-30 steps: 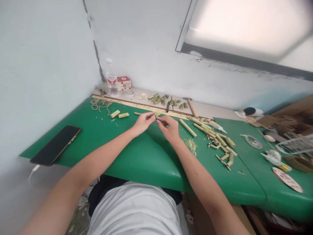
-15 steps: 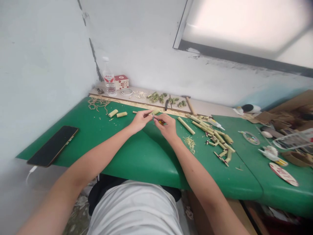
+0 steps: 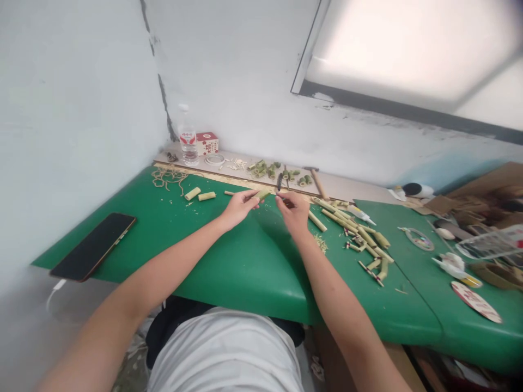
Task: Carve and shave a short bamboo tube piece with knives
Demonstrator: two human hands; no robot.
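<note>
My left hand [image 3: 239,206] pinches a short green bamboo piece [image 3: 262,194] just above the green table [image 3: 229,261]. My right hand [image 3: 293,211] is closed on a small dark tool [image 3: 285,200] with an orange-red part, a short gap to the right of the bamboo piece. Two short bamboo tubes [image 3: 199,194] lie to the left of my left hand. A longer bamboo stick [image 3: 316,220] lies just right of my right hand.
A black phone [image 3: 93,246] lies at the table's left edge. A heap of cut bamboo sticks [image 3: 363,237] and shavings sits at right. Along the back ledge stand a water bottle [image 3: 188,139], a red box [image 3: 206,143], bamboo rings [image 3: 265,167] and a hammer [image 3: 316,179]. Clutter fills the far right.
My hands were together at the bamboo piece. Now my right hand has drawn away to the right with the tool, while my left hand keeps the piece.
</note>
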